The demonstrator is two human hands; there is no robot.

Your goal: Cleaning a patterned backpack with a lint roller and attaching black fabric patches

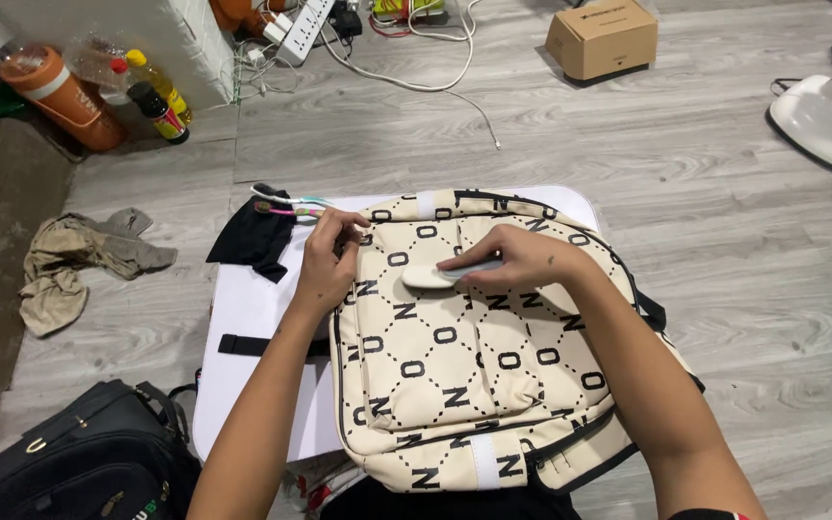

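Observation:
A cream backpack (455,376) with a black diamond-and-letter pattern lies flat on a white board (252,308). My left hand (327,260) pinches the backpack's upper left edge, near its zipper. My right hand (522,262) rests on the backpack's upper front and holds a small white oval object (428,276) flat against the fabric. Beside my left hand, at the board's top edge, lie two toothbrushes (286,203) and a black cloth (254,241).
A black bag (79,457) sits at the lower left. A crumpled beige cloth (69,260) lies on the floor to the left. Bottles (151,96) and an orange jug (60,94) stand at the upper left. A cardboard box (601,37), cables (406,72) and a white fan base (820,120) are farther back.

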